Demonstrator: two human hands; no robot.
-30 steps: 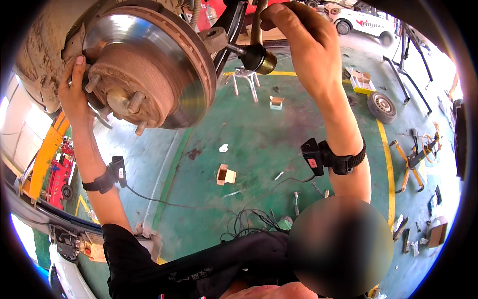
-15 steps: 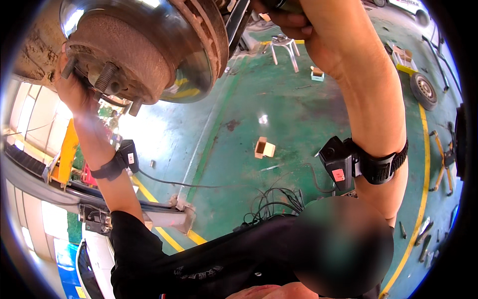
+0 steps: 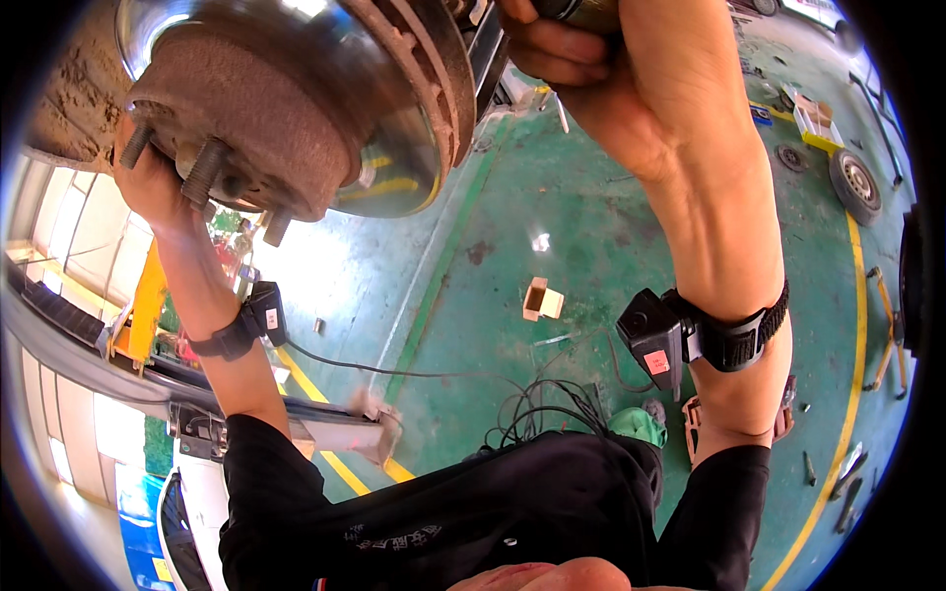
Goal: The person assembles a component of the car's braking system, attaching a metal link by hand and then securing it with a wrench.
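Note:
A rusty brake disc (image 3: pixel 261 94) with a shiny rim fills the upper left, its wheel studs (image 3: pixel 205 169) pointing toward me. My left hand (image 3: pixel 158 187) is raised against the near left side of its hub, behind the studs. Most of the left fingers are hidden there, so their grip does not show. At the top edge my right hand (image 3: pixel 591 74) is closed, fingers curled round a dark rounded cylinder (image 3: pixel 581 12). Most of that cylinder lies outside the picture, so its kind cannot be told. Each forearm wears a strapped black device.
Below on the green floor lie an opened small carton (image 3: pixel 542 299) and a coil of black cables (image 3: pixel 552 404). A spare wheel (image 3: pixel 854 185) and several hand tools (image 3: pixel 847 483) are at the right. A grey lift arm (image 3: pixel 345 430) runs along the lower left.
My right hand has come lower and further into view, showing more of its curled fingers and the dark cylinder. The view has shifted slightly; my left hand stays at the hub.

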